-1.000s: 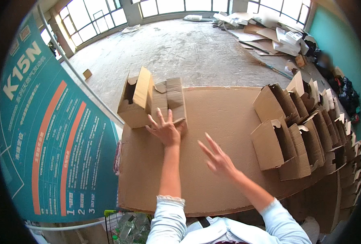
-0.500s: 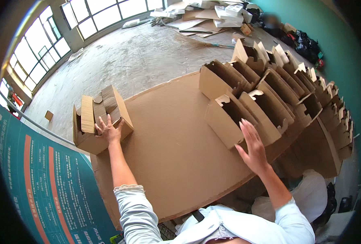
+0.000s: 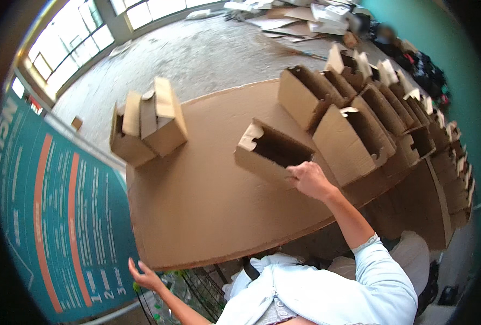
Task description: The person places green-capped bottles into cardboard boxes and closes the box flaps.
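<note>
My right hand (image 3: 308, 180) is closed on the near edge of an open-topped cardboard box (image 3: 263, 167), which sits at an angle away from the group on the right. Its inside is in shadow and its far end has a notched flap. Beyond the front left corner of the cardboard-covered table (image 3: 213, 216), my left hand (image 3: 145, 275) holds nothing, its fingers apart. Two cardboard boxes (image 3: 167, 135) stand side by side at the table's left edge, with flaps raised, out of reach of either hand.
Several open cardboard boxes (image 3: 349, 146) stand in rows on the right, with more stacked beyond. A green printed panel (image 3: 61, 216) rises along the left. A wire basket with plastic bottles (image 3: 175, 292) is below the front edge. Flattened cardboard (image 3: 289, 24) lies on the far floor.
My right hand has taken hold of the front box and drawn it left, out of its row. My left hand has let go of the left boxes and come back toward me.
</note>
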`<act>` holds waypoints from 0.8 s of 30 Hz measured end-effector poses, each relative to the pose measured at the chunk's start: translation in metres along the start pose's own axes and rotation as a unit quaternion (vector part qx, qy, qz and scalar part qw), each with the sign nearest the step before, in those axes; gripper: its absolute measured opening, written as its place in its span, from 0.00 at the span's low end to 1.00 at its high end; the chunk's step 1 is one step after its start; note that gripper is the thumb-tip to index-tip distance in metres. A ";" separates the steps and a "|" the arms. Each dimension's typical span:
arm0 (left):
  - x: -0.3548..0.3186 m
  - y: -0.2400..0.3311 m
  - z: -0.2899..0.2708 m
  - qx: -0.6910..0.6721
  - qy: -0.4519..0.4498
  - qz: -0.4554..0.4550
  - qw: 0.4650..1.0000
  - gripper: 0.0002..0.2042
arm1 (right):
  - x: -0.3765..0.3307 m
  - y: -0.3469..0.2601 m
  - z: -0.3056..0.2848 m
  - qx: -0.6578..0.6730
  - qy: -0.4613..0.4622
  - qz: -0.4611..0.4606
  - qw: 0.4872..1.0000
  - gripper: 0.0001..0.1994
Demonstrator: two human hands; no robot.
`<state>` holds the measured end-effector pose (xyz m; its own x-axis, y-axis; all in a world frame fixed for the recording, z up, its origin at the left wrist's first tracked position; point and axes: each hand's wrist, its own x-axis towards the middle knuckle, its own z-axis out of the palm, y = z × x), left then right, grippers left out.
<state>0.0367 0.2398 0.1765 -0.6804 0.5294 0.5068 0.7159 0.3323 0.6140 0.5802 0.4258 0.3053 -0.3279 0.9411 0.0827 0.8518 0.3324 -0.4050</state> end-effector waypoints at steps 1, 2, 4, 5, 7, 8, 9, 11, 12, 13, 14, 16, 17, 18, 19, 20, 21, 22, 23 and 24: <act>-0.025 -0.037 -0.023 0.097 0.011 -0.062 0.993 0.17 | -0.004 -0.018 0.004 -0.006 -0.043 -0.024 0.999 0.13; -0.052 -0.085 -0.043 0.207 0.002 -0.155 0.966 0.16 | -0.009 -0.032 0.015 0.013 -0.041 -0.070 0.997 0.11; -0.113 -0.144 -0.066 0.353 -0.062 -0.274 0.893 0.18 | -0.014 -0.057 0.033 0.028 -0.088 -0.144 0.985 0.06; -0.152 -0.181 -0.077 0.371 -0.102 -0.323 0.865 0.19 | -0.014 -0.073 0.039 0.025 -0.137 -0.176 0.974 0.04; -0.224 -0.223 -0.090 0.296 -0.280 -0.429 0.806 0.27 | -0.019 -0.101 0.042 0.021 -0.163 -0.222 0.961 0.03; -0.264 -0.234 -0.095 0.352 -0.392 -0.333 0.782 0.29 | -0.021 -0.112 0.044 0.015 -0.183 -0.241 0.953 0.03; -0.300 -0.266 -0.099 0.239 -0.417 -0.454 0.750 0.29 | -0.022 -0.122 0.045 0.012 -0.202 -0.260 0.944 0.03; -0.307 -0.231 -0.071 0.316 -0.439 -0.446 0.713 0.33 | -0.028 -0.133 0.048 -0.022 -0.248 -0.238 0.939 0.04; -0.306 -0.214 -0.065 0.347 -0.456 -0.432 0.696 0.36 | -0.029 -0.141 0.044 -0.039 -0.269 -0.218 0.937 0.06; -0.313 -0.222 -0.066 0.362 -0.491 -0.400 0.684 0.38 | -0.030 -0.148 0.043 -0.053 -0.292 -0.201 0.934 0.08; -0.319 -0.231 -0.071 0.376 -0.525 -0.365 0.670 0.40 | -0.031 -0.145 0.048 -0.025 -0.279 -0.206 0.938 0.07; -0.280 -0.175 -0.064 0.381 -0.574 -0.354 0.632 0.46 | -0.035 -0.144 0.046 -0.041 -0.288 -0.171 0.941 0.06; -0.266 -0.153 -0.059 0.385 -0.598 -0.344 0.613 0.49 | -0.038 -0.141 0.045 -0.048 -0.290 -0.152 0.944 0.06; -0.291 -0.175 -0.063 0.404 -0.554 -0.346 0.640 0.56 | -0.041 -0.143 0.047 -0.037 -0.256 -0.185 0.948 0.06; -0.315 -0.210 -0.058 0.403 -0.539 -0.378 0.636 0.58 | -0.041 -0.147 0.050 -0.038 -0.256 -0.196 0.946 0.06; -0.337 -0.247 -0.051 0.401 -0.524 -0.406 0.632 0.59 | -0.041 -0.152 0.051 -0.039 -0.254 -0.203 0.945 0.06; -0.344 -0.263 -0.043 0.402 -0.514 -0.427 0.626 0.61 | -0.043 -0.148 0.051 -0.040 -0.254 -0.201 0.945 0.06; -0.322 -0.232 -0.042 0.338 -0.538 -0.386 0.669 0.54 | -0.047 -0.143 0.053 -0.058 -0.259 -0.188 0.946 0.06; -0.327 -0.238 -0.045 0.240 -0.487 -0.470 0.696 0.51 | -0.044 -0.147 0.049 -0.065 -0.265 -0.193 0.943 0.06; -0.334 -0.249 -0.051 0.138 -0.425 -0.546 0.709 0.47 | -0.043 -0.150 0.046 -0.072 -0.271 -0.200 0.939 0.06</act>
<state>0.0779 -0.0595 -0.1148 -0.5965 0.0800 -0.7986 -0.0813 0.9839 0.1592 0.4479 0.3330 0.3208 -0.7594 0.5821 -0.2905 0.6502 0.6939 -0.3095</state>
